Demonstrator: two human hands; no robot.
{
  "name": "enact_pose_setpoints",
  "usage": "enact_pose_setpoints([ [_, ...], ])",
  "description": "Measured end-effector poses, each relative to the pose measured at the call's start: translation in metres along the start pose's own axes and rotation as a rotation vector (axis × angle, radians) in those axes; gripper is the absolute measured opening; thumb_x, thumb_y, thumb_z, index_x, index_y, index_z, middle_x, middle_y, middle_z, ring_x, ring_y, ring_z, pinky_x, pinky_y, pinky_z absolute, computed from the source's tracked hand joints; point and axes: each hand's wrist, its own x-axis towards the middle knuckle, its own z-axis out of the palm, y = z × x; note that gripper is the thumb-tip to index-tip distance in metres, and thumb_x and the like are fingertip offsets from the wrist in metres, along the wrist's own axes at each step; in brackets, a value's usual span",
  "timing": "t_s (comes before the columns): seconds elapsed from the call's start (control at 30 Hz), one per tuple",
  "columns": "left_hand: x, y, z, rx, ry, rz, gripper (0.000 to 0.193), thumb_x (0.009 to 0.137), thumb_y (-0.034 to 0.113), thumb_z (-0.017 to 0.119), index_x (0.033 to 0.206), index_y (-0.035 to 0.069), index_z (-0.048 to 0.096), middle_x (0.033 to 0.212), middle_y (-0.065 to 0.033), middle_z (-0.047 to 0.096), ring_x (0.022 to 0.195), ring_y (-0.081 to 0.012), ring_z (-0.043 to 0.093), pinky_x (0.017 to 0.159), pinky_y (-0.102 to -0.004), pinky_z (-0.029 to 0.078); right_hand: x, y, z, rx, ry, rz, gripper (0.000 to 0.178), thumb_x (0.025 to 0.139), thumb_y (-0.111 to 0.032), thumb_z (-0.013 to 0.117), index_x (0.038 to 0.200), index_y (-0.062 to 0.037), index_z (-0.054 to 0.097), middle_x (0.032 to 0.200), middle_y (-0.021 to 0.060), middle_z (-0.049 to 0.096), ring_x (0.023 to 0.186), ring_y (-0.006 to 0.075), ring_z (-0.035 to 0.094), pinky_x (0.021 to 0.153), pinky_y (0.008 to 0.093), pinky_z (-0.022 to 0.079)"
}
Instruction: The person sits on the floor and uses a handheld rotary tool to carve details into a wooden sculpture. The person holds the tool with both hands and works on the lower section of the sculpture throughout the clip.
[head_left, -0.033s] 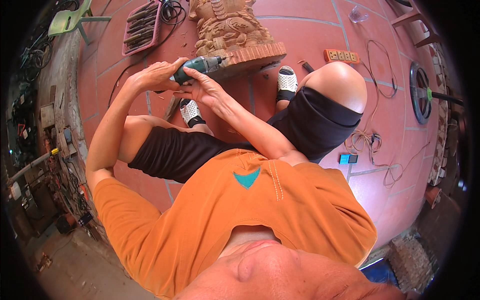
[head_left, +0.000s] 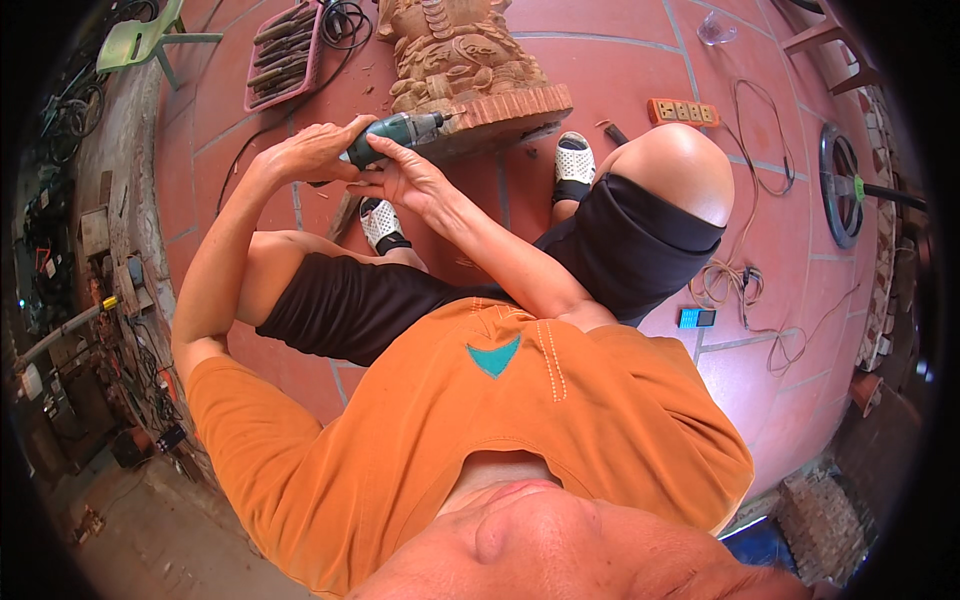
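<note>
Along the far left runs a dark heap of clutter (head_left: 45, 260), cables and scraps of wood in it, beside a rough ledge (head_left: 140, 150). A smooth green plastic chair (head_left: 135, 45) stands at the upper left, then a pink basket (head_left: 314, 60) of long dark rods (head_left: 285, 55) and a looped black cable (head_left: 345, 25). The left hand (head_left: 312, 153) is closed over the rear of a green power tool (head_left: 395, 134), in front of the carving; any marking on it is too small to read. The right hand (head_left: 407, 183) is half open, its thumb on the tool's body; whether its fingers also have a grip, I cannot tell. The thin bit (head_left: 452, 116) points at the carving (head_left: 465, 65), deeply cut, reddish brown, on a ridged, thick-edged base; contact cannot be made out. Orange shirt (head_left: 400, 440), with a teal wedge-shaped patch (head_left: 495, 357) and dotted stitching; dark shorts (head_left: 640, 240); white perforated sandals (head_left: 574, 165). The floor (head_left: 600, 65) is red tile with grey joints. Rightward lie an orange power strip (head_left: 683, 112), a blue keypad phone (head_left: 697, 317), its characters illegible, a clear crumpled cup (head_left: 714, 30), tan cord (head_left: 735, 265) and a dark wheel (head_left: 829, 185) with green hub.
</note>
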Motion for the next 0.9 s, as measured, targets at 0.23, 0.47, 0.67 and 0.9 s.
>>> enact_pose_setpoints([
  [0.23, 0.000, -0.006, 0.004, -0.038, 0.068, 0.022, 0.081, 0.074, 0.019, 0.076, 0.141, 0.015, 0.030, 0.088, -0.0246, 0.065, 0.088, -0.0437, 0.064, 0.075, -0.0506, 0.048, 0.002, -0.006, 0.003, -0.031, 0.003, 0.009, 0.052, 0.085, -0.023, 0.075, 0.127, -0.0070, 0.049, 0.118, 0.0120, 0.061, 0.102, 0.0363, 0.066, 0.089, 0.0569, 0.053],
  [0.47, 0.000, -0.009, 0.005, -0.062, 0.070, 0.058, 0.082, 0.072, 0.016, 0.075, 0.141, 0.014, 0.031, 0.087, -0.0243, 0.065, 0.087, -0.0436, 0.064, 0.075, -0.0506, 0.048, 0.003, -0.005, 0.003, -0.034, -0.002, 0.011, 0.050, 0.085, -0.023, 0.076, 0.126, -0.0067, 0.051, 0.116, 0.0122, 0.062, 0.101, 0.0354, 0.066, 0.088, 0.0555, 0.054],
  [0.67, 0.002, -0.009, 0.007, -0.012, 0.066, 0.074, 0.085, 0.071, 0.021, 0.074, 0.142, 0.010, 0.030, 0.082, -0.0242, 0.064, 0.083, -0.0430, 0.064, 0.073, -0.0492, 0.048, 0.001, -0.003, 0.000, -0.033, 0.004, 0.016, 0.052, 0.083, -0.024, 0.077, 0.125, -0.0078, 0.050, 0.115, 0.0119, 0.062, 0.101, 0.0350, 0.066, 0.087, 0.0543, 0.054],
  [0.9, 0.002, -0.010, 0.010, -0.009, 0.053, 0.071, 0.084, 0.070, 0.020, 0.073, 0.142, 0.009, 0.030, 0.078, -0.0232, 0.063, 0.079, -0.0416, 0.064, 0.069, -0.0481, 0.048, -0.003, 0.000, 0.002, -0.033, 0.011, 0.014, 0.051, 0.083, -0.024, 0.077, 0.123, -0.0086, 0.049, 0.112, 0.0121, 0.062, 0.100, 0.0342, 0.066, 0.087, 0.0552, 0.054],
])
